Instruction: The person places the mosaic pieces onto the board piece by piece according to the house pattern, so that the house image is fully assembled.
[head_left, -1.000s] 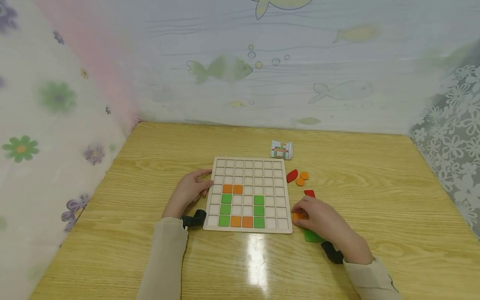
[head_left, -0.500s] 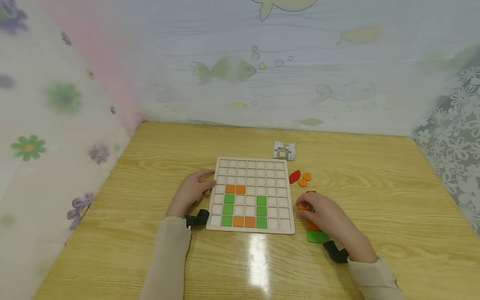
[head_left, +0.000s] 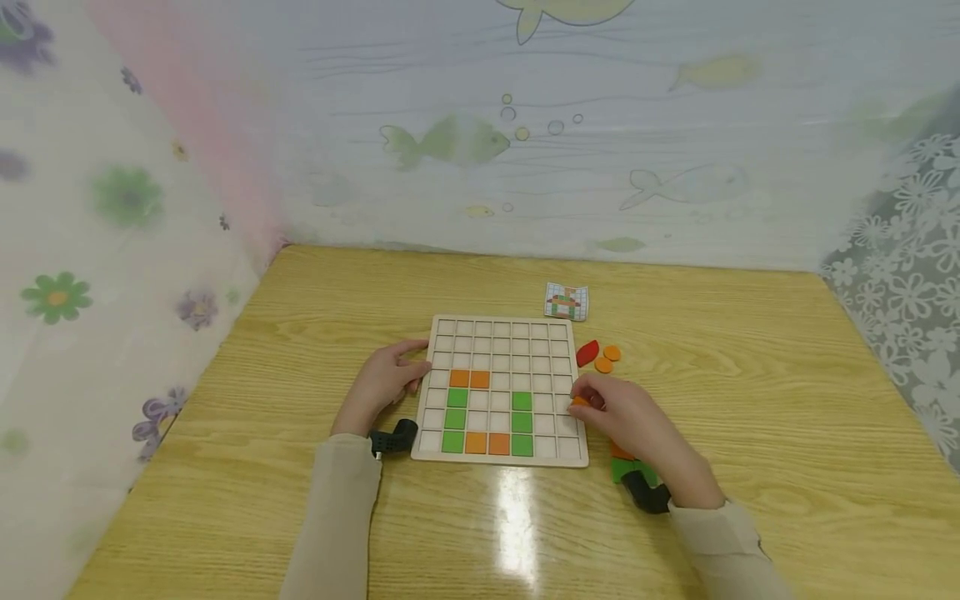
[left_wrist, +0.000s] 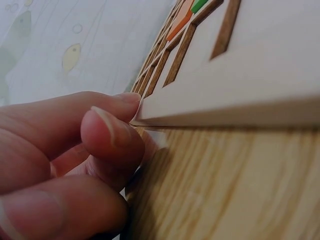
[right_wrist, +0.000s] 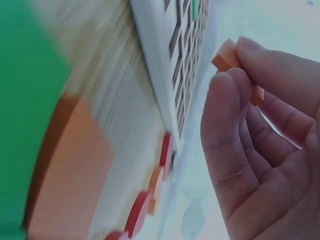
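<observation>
orange tile (right_wrist: 228,56) pinched by right hand (head_left: 626,417), at right edge of board (head_left: 500,400); left hand (head_left: 381,381), fingers loosely bent, touching board's left edge.

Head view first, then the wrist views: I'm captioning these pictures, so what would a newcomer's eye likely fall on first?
Probably the pale grid board in the middle of the wooden table, with its bright green squares and orange squares. Next might come the right hand, pinching a small orange piece at the board's right edge. Behind the table, the pale fish on the wall also draw the eye.
</observation>
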